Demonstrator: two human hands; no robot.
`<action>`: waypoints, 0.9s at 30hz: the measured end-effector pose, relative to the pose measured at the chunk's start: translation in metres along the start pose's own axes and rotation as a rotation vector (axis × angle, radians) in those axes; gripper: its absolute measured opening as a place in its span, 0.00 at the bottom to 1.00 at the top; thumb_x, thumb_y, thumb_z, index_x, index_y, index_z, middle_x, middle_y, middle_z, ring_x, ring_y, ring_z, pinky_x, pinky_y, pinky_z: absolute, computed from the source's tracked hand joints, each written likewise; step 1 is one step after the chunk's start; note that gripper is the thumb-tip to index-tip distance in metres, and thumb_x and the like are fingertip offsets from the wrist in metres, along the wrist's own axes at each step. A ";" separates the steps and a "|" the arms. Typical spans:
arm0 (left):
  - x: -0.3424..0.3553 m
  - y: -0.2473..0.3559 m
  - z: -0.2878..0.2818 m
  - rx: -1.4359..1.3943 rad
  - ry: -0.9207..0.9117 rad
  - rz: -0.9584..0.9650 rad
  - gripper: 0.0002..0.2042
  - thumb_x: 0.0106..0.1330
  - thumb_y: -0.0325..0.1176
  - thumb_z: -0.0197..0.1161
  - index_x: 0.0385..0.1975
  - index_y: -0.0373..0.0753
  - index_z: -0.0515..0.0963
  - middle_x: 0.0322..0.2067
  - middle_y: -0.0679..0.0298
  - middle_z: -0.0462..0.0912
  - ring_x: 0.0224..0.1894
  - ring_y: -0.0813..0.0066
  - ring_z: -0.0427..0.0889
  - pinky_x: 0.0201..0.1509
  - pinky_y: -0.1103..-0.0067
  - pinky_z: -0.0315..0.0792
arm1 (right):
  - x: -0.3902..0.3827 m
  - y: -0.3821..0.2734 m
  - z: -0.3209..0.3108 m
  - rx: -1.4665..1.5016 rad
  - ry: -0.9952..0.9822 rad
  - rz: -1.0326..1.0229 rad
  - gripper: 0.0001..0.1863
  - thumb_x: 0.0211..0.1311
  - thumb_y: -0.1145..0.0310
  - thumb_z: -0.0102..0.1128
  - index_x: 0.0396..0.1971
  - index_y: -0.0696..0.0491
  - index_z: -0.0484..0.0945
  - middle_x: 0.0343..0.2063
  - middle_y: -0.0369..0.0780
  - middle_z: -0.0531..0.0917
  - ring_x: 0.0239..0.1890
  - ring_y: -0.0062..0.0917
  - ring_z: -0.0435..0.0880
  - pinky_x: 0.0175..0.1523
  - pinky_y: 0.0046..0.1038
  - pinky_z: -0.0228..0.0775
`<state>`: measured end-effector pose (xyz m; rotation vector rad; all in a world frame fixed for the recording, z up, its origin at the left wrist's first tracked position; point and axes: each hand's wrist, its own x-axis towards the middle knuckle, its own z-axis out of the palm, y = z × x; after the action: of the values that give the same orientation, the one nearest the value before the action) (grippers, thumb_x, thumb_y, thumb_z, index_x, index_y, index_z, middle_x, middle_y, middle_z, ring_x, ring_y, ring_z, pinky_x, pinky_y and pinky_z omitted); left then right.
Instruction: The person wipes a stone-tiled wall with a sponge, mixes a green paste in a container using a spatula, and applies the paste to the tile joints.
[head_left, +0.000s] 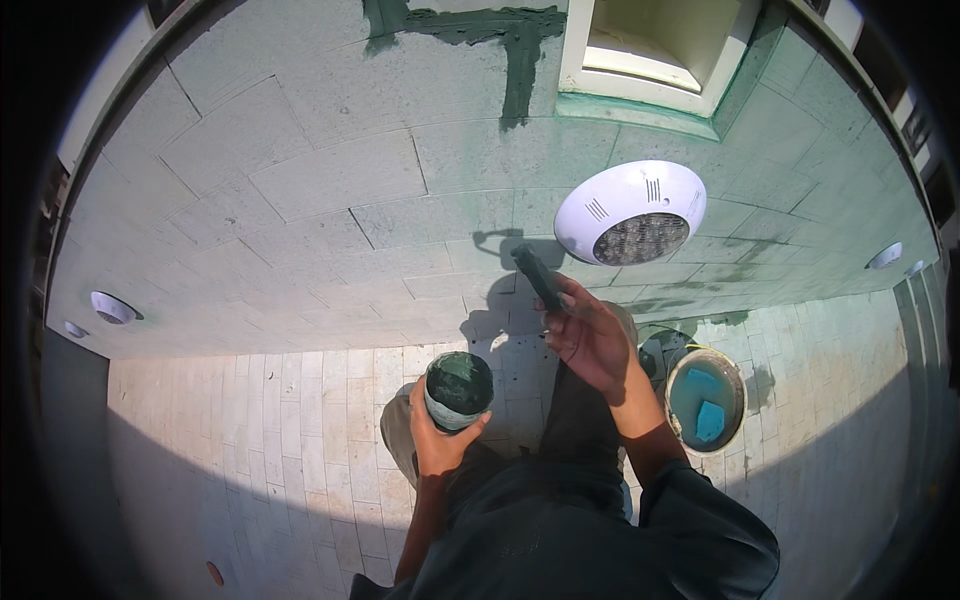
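Observation:
My left hand (436, 446) is wrapped round a small round tub (450, 416), its mouth turned up. Dark green paste (462, 376) fills the tub and coats its inner wall. Raised before the tiled wall (330, 165), my right hand (592, 345) grips a narrow spreader (538, 280) smeared with the same dark green. The spreader's tip appears apart from the wall, close to its own shadow. Higher on the wall, thick green paste (520, 70) covers some tile joints in a branching strip.
A bucket (742, 415) of cloudy water with blue sponge pieces (710, 421) stands right of my legs. A round white pool light (585, 215) juts from the wall, below a framed recess (640, 88). Smaller lights (112, 308) sit farther along. Pale tiles cover the floor (300, 430).

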<state>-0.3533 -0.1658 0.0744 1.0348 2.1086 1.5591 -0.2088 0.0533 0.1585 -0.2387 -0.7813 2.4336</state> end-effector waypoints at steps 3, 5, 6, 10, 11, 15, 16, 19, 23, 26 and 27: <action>-0.009 -0.014 -0.005 -0.065 0.011 0.017 0.48 0.42 0.33 0.84 0.63 0.29 0.61 0.53 0.48 0.73 0.57 0.58 0.75 0.61 0.67 0.69 | 0.017 -0.017 0.024 -0.270 0.013 -0.188 0.24 0.69 0.69 0.59 0.62 0.57 0.70 0.46 0.45 0.82 0.38 0.20 0.80 0.39 0.19 0.73; -0.014 -0.023 -0.006 -0.069 0.021 0.037 0.48 0.42 0.33 0.84 0.63 0.29 0.61 0.53 0.48 0.73 0.56 0.59 0.75 0.61 0.67 0.69 | 0.030 -0.039 0.039 -0.649 0.027 -0.372 0.21 0.68 0.71 0.60 0.60 0.57 0.74 0.47 0.44 0.82 0.39 0.21 0.81 0.40 0.20 0.74; -0.017 -0.023 -0.008 -0.074 0.023 0.028 0.48 0.42 0.33 0.84 0.63 0.30 0.61 0.53 0.48 0.73 0.56 0.59 0.75 0.61 0.67 0.69 | 0.037 -0.049 0.047 -0.903 0.018 -0.475 0.20 0.68 0.73 0.60 0.58 0.56 0.76 0.48 0.43 0.82 0.39 0.22 0.82 0.40 0.21 0.75; -0.022 -0.025 -0.010 -0.059 0.022 0.026 0.48 0.42 0.33 0.84 0.64 0.30 0.61 0.53 0.49 0.73 0.57 0.59 0.75 0.61 0.67 0.69 | 0.065 -0.075 0.063 -1.704 -0.060 -1.198 0.21 0.59 0.81 0.62 0.53 0.52 0.82 0.48 0.44 0.83 0.42 0.30 0.84 0.42 0.28 0.79; -0.024 -0.024 -0.012 -0.058 0.027 0.018 0.48 0.43 0.33 0.84 0.64 0.30 0.61 0.53 0.49 0.73 0.57 0.59 0.74 0.61 0.67 0.68 | 0.070 -0.080 0.065 -1.781 -0.058 -1.243 0.23 0.56 0.83 0.63 0.53 0.50 0.82 0.48 0.44 0.82 0.42 0.32 0.84 0.43 0.29 0.79; -0.030 -0.015 -0.016 -0.043 0.053 0.015 0.47 0.43 0.33 0.84 0.64 0.31 0.61 0.53 0.49 0.73 0.57 0.59 0.74 0.62 0.67 0.68 | 0.081 -0.102 0.066 -2.048 -0.051 -1.355 0.31 0.50 0.85 0.62 0.56 0.45 0.80 0.47 0.42 0.82 0.44 0.35 0.83 0.46 0.33 0.79; -0.031 -0.014 -0.017 -0.032 0.065 0.021 0.47 0.43 0.33 0.84 0.64 0.31 0.61 0.53 0.49 0.73 0.57 0.59 0.74 0.62 0.67 0.68 | 0.083 -0.106 0.066 -2.102 -0.061 -1.361 0.32 0.49 0.85 0.61 0.57 0.45 0.80 0.48 0.42 0.82 0.44 0.34 0.82 0.46 0.33 0.79; -0.031 -0.013 -0.019 0.016 0.068 0.041 0.47 0.42 0.32 0.83 0.64 0.31 0.61 0.53 0.50 0.73 0.57 0.60 0.74 0.62 0.67 0.68 | 0.083 -0.112 0.063 -2.252 -0.075 -1.357 0.34 0.48 0.85 0.61 0.58 0.44 0.78 0.49 0.41 0.81 0.44 0.34 0.82 0.45 0.32 0.79; -0.031 -0.011 -0.023 0.084 0.063 0.057 0.47 0.42 0.31 0.83 0.64 0.31 0.61 0.53 0.50 0.73 0.57 0.60 0.74 0.62 0.67 0.68 | 0.079 -0.119 0.052 -2.372 0.002 -1.343 0.35 0.47 0.84 0.61 0.59 0.44 0.78 0.50 0.40 0.81 0.43 0.33 0.82 0.43 0.32 0.79; -0.031 -0.010 -0.023 0.062 0.060 0.048 0.47 0.42 0.31 0.82 0.64 0.32 0.61 0.53 0.50 0.73 0.57 0.60 0.74 0.62 0.67 0.68 | 0.069 -0.126 0.045 -2.353 0.020 -1.358 0.35 0.47 0.84 0.62 0.59 0.44 0.78 0.50 0.39 0.81 0.41 0.33 0.82 0.42 0.32 0.80; -0.031 -0.008 -0.023 0.050 0.061 0.051 0.47 0.42 0.31 0.82 0.64 0.32 0.61 0.53 0.50 0.73 0.57 0.60 0.74 0.61 0.68 0.68 | 0.066 -0.125 0.044 -2.343 0.002 -1.363 0.36 0.46 0.84 0.62 0.60 0.44 0.78 0.50 0.39 0.81 0.40 0.32 0.82 0.41 0.31 0.80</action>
<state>-0.3501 -0.2049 0.0700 1.0786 2.1886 1.5886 -0.2195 0.1538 0.2672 -0.2883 -2.1780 -0.4762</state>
